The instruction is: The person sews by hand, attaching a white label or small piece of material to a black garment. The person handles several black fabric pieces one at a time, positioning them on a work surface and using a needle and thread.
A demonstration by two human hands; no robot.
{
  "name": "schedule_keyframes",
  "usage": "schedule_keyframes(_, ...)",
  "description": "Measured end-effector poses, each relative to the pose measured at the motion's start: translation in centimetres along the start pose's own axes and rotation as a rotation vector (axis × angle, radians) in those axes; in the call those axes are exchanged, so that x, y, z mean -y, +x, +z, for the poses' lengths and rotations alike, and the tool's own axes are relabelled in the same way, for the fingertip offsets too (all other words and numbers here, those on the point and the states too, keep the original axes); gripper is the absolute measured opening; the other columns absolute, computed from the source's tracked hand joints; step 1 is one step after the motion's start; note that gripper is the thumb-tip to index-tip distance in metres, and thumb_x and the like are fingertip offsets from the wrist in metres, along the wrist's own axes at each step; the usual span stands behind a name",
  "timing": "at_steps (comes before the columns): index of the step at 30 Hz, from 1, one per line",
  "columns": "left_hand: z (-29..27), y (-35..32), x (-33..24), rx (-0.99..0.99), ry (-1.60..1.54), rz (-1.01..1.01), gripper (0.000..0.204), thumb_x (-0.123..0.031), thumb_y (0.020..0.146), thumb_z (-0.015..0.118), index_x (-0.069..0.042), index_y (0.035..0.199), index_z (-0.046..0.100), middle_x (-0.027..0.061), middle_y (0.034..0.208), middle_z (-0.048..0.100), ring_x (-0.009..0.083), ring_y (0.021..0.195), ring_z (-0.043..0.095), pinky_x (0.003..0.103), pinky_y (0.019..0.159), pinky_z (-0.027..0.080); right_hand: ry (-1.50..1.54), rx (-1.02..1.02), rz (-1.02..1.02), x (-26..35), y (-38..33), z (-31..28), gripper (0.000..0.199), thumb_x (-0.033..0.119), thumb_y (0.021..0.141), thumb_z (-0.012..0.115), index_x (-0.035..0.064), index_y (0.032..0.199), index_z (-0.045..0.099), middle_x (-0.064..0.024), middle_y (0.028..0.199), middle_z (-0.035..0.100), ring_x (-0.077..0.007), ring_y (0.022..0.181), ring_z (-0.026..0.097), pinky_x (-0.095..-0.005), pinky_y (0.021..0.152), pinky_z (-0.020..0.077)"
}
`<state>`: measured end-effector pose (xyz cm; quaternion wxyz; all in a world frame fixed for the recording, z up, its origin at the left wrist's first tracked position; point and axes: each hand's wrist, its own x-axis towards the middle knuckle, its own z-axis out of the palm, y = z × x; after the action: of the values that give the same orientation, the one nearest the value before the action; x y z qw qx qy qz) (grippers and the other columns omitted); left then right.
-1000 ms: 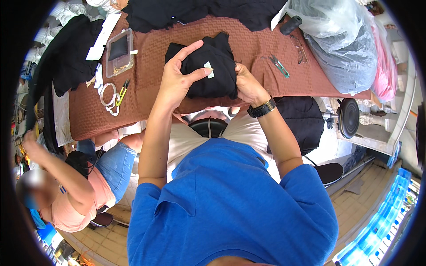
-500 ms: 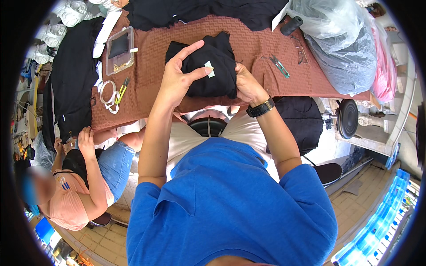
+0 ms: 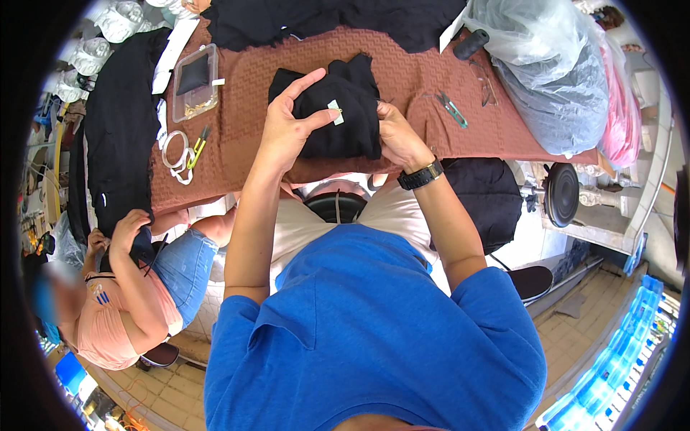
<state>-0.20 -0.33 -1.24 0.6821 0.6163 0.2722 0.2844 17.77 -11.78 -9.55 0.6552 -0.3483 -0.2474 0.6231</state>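
A piece of black cloth point(image 3: 356, 136), bunched and folded, is held up over the near part of the table. My left hand point(image 3: 287, 129) grips it from the left, its thumb pressing beside a small pale green tag point(image 3: 336, 113) and its forefinger stretched along the far side. The other left fingers are hidden under the cloth. At the cloth's right edge my right hand point(image 3: 401, 136) is closed, thumb and forefinger pinched together on the fabric. A thin dark sliver shows at those fingertips, too small to name. A black watch point(image 3: 422, 174) circles my right wrist.
Thread snips point(image 3: 453, 111), glasses point(image 3: 489, 86) and a black thread spool point(image 3: 471, 44) lie right on the brown-covered table point(image 3: 244, 86). Yellow snips point(image 3: 198, 147), a white tape roll point(image 3: 175, 149) and a clear box point(image 3: 194, 82) lie left. Stuffed plastic bags point(image 3: 553, 79) stand far right. A co-worker point(image 3: 126, 309) sits left.
My hands keep their hold, and the cloth and tag have shifted very slightly left. The co-worker's nearer hand has moved a little left and down.
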Motion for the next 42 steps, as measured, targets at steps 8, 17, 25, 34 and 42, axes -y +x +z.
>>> schedule_keyframes(8, 0.1, 0.6, 0.6, -0.091, -0.011, 0.052, 0.067, 0.005, 0.076, 0.079, -0.003, 0.139, 0.058, 0.0078, 0.120, 0.067, 0.0141, 0.106, 0.064, 0.029, 0.097, 0.052, -0.490, -0.375, -0.199, 2.6, -0.5, 0.0, 0.030, 0.001, 0.094, 0.065, 0.0016, 0.124, 0.064, -0.0087, 0.122, 0.065, -0.0158, 0.106, 0.066, -0.0294, 0.088, 0.0558)
schedule_keyframes(17, 0.8, 1.7, 1.0, -0.145, 0.186, 0.212, 0.067, 0.002, 0.076, 0.081, -0.003, 0.138, 0.059, 0.0079, 0.119, 0.067, 0.0149, 0.107, 0.064, 0.029, 0.098, 0.050, -1.221, -0.144, -0.574, 6.8, -0.9, 8.5, 0.020, 0.001, 0.088, 0.072, 0.0034, 0.108, 0.071, -0.0062, 0.101, 0.062, -0.0132, 0.086, 0.062, -0.0256, 0.071, 0.0504)
schedule_keyframes(25, 0.1, 1.5, 1.3, -0.168, 0.214, 0.190, 0.067, 0.003, 0.076, 0.079, -0.003, 0.139, 0.057, 0.0094, 0.124, 0.066, 0.0167, 0.115, 0.062, 0.030, 0.103, 0.047, -0.756, -0.184, -0.812, 10.2, -1.2, 8.8, 0.010, 0.011, 0.106, 0.052, 0.0018, 0.105, 0.056, -0.0156, 0.097, 0.071, -0.0160, 0.076, 0.068, -0.0299, 0.070, 0.0573)
schedule_keyframes(34, -1.1, 1.8, 2.2, -0.261, 0.383, 0.257, 0.067, 0.002, 0.075, 0.078, -0.004, 0.139, 0.058, 0.0139, 0.128, 0.065, 0.0227, 0.121, 0.061, 0.033, 0.107, 0.044, -0.571, -0.256, -1.444, 25.8, -15.8, 9.8, 0.014, 0.017, 0.101, 0.063, 0.0063, 0.093, 0.059, -0.0012, 0.084, 0.055, -0.0106, 0.072, 0.046, -0.0213, 0.061, 0.0399)
schedule_keyframes(42, -0.3, 1.7, 2.0, -0.196, 0.296, 0.235, 0.067, 0.003, 0.076, 0.077, -0.004, 0.140, 0.057, 0.0116, 0.130, 0.063, 0.0195, 0.118, 0.061, 0.032, 0.105, 0.045, -0.659, -0.182, -1.473, 28.0, -22.5, 9.5, 0.010, 0.015, 0.098, 0.066, 0.0056, 0.097, 0.063, -0.0001, 0.089, 0.055, -0.0091, 0.071, 0.045, -0.0188, 0.062, 0.0401)
